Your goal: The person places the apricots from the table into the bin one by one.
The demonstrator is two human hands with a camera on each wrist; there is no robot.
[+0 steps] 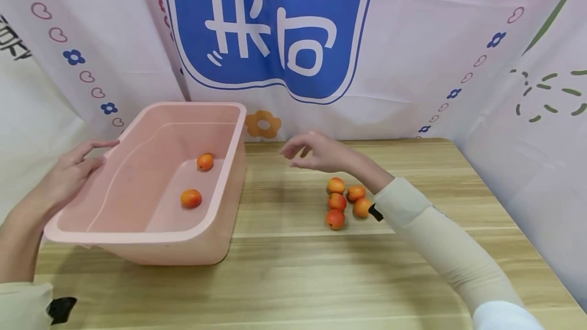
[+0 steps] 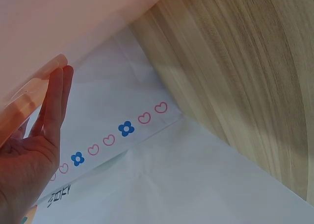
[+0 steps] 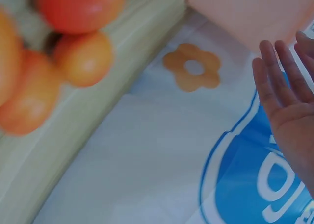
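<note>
My left hand (image 1: 69, 174) is at the left rim of a pink plastic basin (image 1: 224, 167), finger and thumb touching the edge. In the left wrist view, its straight fingers (image 2: 55, 99) lie against the rim from outside. Two small round orange-red fruits, one farther back (image 1: 205, 162) and one nearer (image 1: 190, 198), lie on the basin floor. My right hand (image 1: 318, 152) is in the air right of the basin, fingers loosely bent and holding nothing. Below its wrist, several like fruits (image 1: 337, 202) lie in a cluster on the wooden table (image 1: 284, 269).
A white cloth (image 1: 403, 65) with a blue printed sign hangs behind the table. More white cloth hangs along the left side and the right side (image 1: 536, 167). The table's right edge slants toward the front. Black straps (image 1: 61, 309) show at both sleeves.
</note>
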